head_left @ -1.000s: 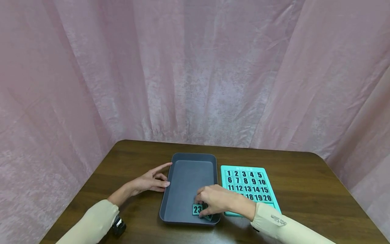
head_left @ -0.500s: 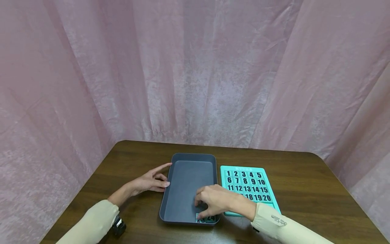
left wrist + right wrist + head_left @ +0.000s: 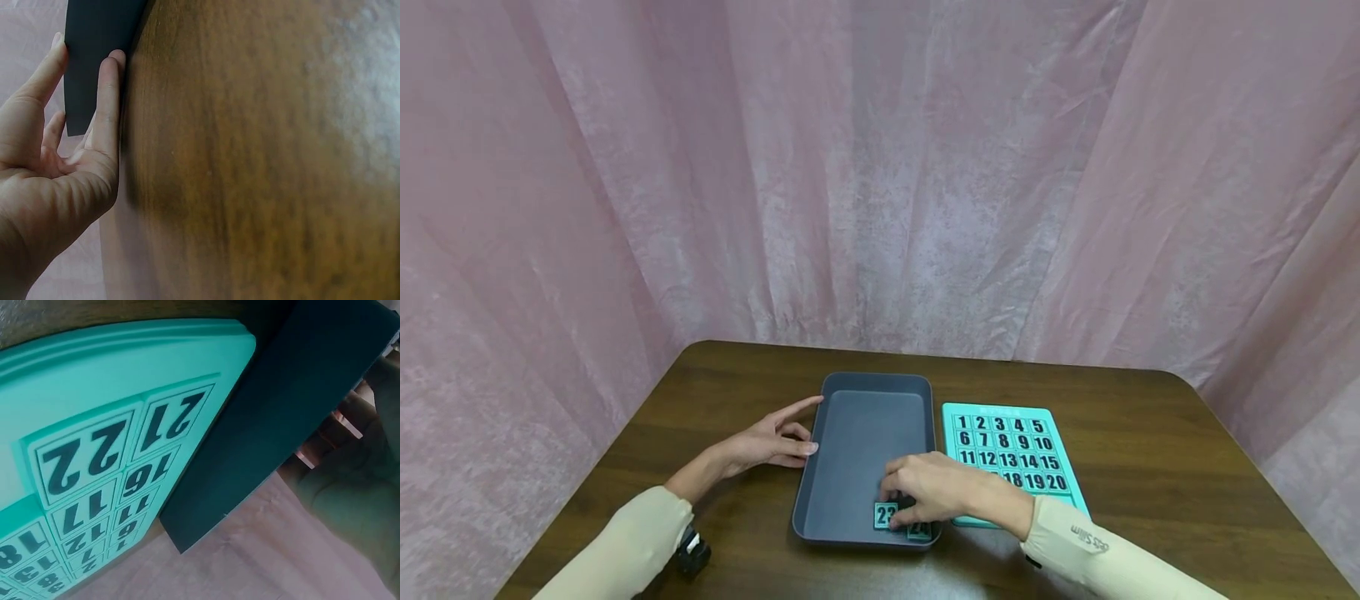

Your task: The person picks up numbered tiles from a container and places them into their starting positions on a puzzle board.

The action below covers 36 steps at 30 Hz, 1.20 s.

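Note:
My right hand point(image 3: 928, 485) reaches into the near end of the dark grey tray point(image 3: 865, 433). Its curled fingers and thumb pinch a teal number tile marked 23 point(image 3: 882, 517), low over the tray floor. Close under the palm lies another tile, 24 point(image 3: 917, 535), partly covered. Against the tray's left wall rests my left hand point(image 3: 772, 442), fingers extended and spread; the left wrist view shows those fingers point(image 3: 109, 100) flat along the wall. The turquoise number board point(image 3: 1000, 410) is right of the tray, its lower part behind my right forearm.
The tray and board stand on a brown wooden table point(image 3: 1150, 467). In the right wrist view, tiles 21 point(image 3: 172, 419) and 22 point(image 3: 84, 456) sit in the board's last row, beside the tray wall. A pink curtain point(image 3: 880, 183) hangs behind the table.
The 23 tile lay beside the 24 tile at the tray's near wall half a second ago; now it is farther from that wall, between my right fingers. My left hand has stayed put.

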Motion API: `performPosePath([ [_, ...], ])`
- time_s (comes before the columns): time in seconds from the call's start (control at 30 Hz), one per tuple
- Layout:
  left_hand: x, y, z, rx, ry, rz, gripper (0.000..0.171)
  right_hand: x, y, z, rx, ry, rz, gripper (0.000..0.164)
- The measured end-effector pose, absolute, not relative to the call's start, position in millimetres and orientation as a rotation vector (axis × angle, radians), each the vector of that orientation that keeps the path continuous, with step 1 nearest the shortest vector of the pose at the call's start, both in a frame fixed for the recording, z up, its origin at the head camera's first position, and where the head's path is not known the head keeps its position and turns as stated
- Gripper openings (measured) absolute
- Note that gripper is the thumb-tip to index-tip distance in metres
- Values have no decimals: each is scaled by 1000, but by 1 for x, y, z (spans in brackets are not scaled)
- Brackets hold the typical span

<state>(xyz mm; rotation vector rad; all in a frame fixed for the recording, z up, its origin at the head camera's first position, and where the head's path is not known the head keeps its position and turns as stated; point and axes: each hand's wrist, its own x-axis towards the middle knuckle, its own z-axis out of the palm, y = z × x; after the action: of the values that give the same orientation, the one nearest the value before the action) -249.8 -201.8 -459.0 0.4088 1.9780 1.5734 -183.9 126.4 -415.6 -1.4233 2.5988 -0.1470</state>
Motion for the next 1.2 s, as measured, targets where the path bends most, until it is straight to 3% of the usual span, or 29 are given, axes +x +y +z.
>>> performPosePath([
  [0.17,-249,-201,-459,414,1982,1575,89,-185,127,-418,-1406,2620,-137,36],
  [0.57,-249,-201,-459,412,1984,1573,91,-185,134,-410,-1373,2561,-437,24],
  [1.2,-249,-202,-460,422,1984,1572,90,-189,213,-401,-1320,2577,-1023,26],
])
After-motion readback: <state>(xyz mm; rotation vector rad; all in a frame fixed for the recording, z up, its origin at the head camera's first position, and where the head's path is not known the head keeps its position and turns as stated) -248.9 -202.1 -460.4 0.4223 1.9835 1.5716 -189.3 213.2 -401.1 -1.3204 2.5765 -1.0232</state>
